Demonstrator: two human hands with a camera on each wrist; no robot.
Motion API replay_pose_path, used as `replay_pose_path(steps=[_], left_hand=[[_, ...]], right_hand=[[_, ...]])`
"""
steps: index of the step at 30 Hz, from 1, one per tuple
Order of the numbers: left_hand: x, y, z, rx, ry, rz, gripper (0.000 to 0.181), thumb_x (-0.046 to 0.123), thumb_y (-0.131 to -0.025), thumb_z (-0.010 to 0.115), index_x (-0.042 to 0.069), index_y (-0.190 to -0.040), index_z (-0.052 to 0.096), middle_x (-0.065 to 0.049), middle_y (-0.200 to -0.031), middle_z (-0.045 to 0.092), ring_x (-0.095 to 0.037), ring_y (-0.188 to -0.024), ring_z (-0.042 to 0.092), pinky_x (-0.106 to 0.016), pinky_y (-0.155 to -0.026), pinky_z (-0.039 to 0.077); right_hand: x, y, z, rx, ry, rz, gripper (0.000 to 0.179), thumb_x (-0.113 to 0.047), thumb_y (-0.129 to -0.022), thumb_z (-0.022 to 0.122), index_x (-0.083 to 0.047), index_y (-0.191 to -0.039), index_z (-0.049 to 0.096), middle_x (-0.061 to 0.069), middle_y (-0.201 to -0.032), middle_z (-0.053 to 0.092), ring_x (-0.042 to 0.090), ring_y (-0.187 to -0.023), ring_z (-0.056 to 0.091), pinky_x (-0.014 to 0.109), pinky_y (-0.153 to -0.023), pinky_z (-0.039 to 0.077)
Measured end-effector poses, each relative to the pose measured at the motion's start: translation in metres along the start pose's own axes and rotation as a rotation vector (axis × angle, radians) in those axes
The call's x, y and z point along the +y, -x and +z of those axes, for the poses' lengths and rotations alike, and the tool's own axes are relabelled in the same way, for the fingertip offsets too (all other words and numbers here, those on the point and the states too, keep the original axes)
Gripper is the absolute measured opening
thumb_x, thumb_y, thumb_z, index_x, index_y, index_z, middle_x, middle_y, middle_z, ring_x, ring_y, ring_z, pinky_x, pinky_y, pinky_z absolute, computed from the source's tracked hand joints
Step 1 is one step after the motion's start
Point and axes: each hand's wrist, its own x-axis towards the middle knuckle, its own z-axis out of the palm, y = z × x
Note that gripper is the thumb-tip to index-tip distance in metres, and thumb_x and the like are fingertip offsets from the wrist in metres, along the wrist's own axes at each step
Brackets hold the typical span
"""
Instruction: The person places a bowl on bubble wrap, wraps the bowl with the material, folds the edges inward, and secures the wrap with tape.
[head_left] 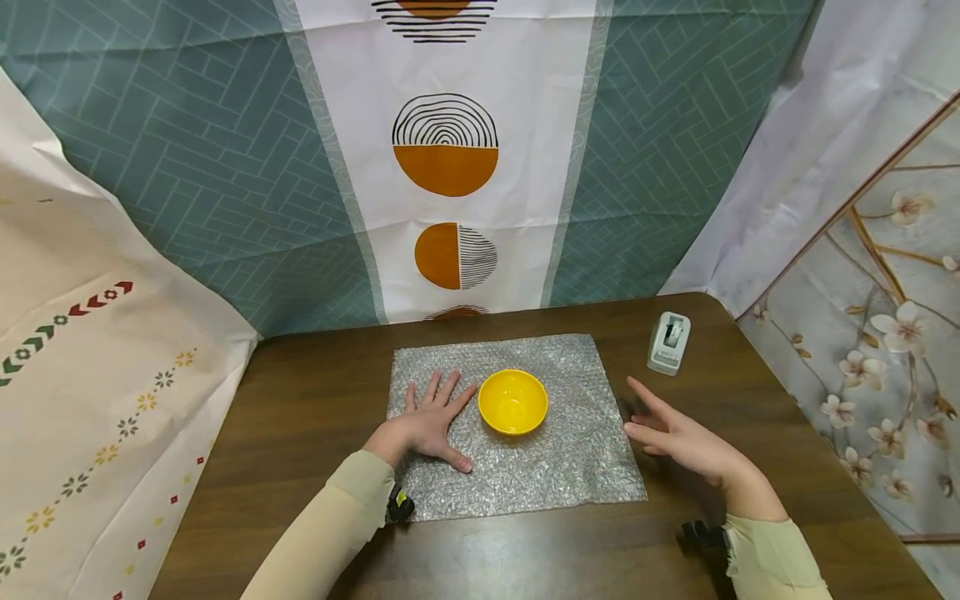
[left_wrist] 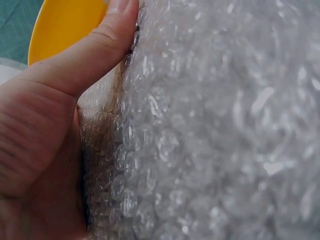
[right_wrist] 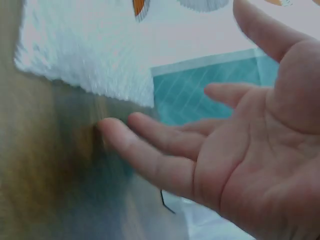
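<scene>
watching from my end, i see the person's left hand (head_left: 431, 425) laid palm-down on the left part of a bubble wrap sheet (head_left: 585, 458), its fingers straight and fanned wide, gripping nothing. the sheet lies flat on the dark wood table (head_left: 300, 467). the yellow bowl (head_left: 513, 402) stands upright on the sheet, a little above its middle from where i look; i can see into it. the left index fingertip is just beside the bowl's rim, and i can't tell whether they touch. the right hand (head_left: 678, 437) is just off the sheet's right edge, palm turned inward, fingers loosely extended with a slight bend, holding nothing; i can't make out whether it touches the table. beyond it, at the table's far right, i have a white tape dispenser (head_left: 669, 343). a green-and-white patterned cloth (head_left: 637, 167) hangs behind the table.
</scene>
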Motion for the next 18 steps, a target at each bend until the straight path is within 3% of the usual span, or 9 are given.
replay_pose_path(steps=[3, 9, 13, 18], left_hand=[[0.0, 0.0, 0.0, -0.002, -0.01, -0.003, 0.145, 0.084, -0.064, 0.084, 0.037, -0.173, 0.001, 0.0, -0.177, -0.024, -0.031, -0.159, -0.031, -0.074, -0.116, -0.021], [0.0, -0.001, -0.003, 0.0, -0.004, 0.007, 0.144, 0.083, -0.065, 0.085, 0.037, -0.173, 0.002, 0.001, -0.177, -0.024, -0.031, -0.159, -0.03, -0.074, -0.116, -0.022], [0.0, 0.0, -0.004, 0.016, 0.008, 0.013, 0.144, 0.081, -0.065, 0.086, 0.035, -0.174, 0.004, -0.001, -0.178, -0.021, -0.032, -0.16, -0.028, -0.074, -0.116, -0.022], [0.001, 0.0, -0.003, -0.008, -0.003, -0.001, 0.145, 0.083, -0.065, 0.085, 0.036, -0.173, 0.002, 0.0, -0.177, -0.024, -0.031, -0.159, -0.031, -0.074, -0.115, -0.022]], right_hand=[[-0.002, 0.011, 0.007, 0.004, -0.084, 0.038, 0.083, -0.031, -0.114, 0.055, -0.025, -0.174, -0.003, 0.027, -0.176, -0.01, 0.057, -0.154, 0.022, 0.064, -0.107, 0.049], [0.001, 0.024, 0.013, 0.039, -0.192, 0.091, 0.081, -0.031, -0.115, 0.052, -0.02, -0.174, -0.003, 0.024, -0.176, -0.017, 0.059, -0.155, 0.017, 0.058, -0.099, 0.057], [0.005, 0.026, 0.015, 0.056, -0.225, 0.112, 0.078, -0.033, -0.116, 0.049, -0.019, -0.174, -0.001, 0.027, -0.175, -0.014, 0.055, -0.153, 0.03, 0.053, -0.096, 0.06], [0.014, 0.03, 0.018, 0.056, -0.218, 0.127, 0.077, -0.035, -0.116, 0.049, -0.018, -0.174, 0.001, 0.029, -0.175, -0.01, 0.051, -0.143, 0.048, 0.048, -0.094, 0.061]])
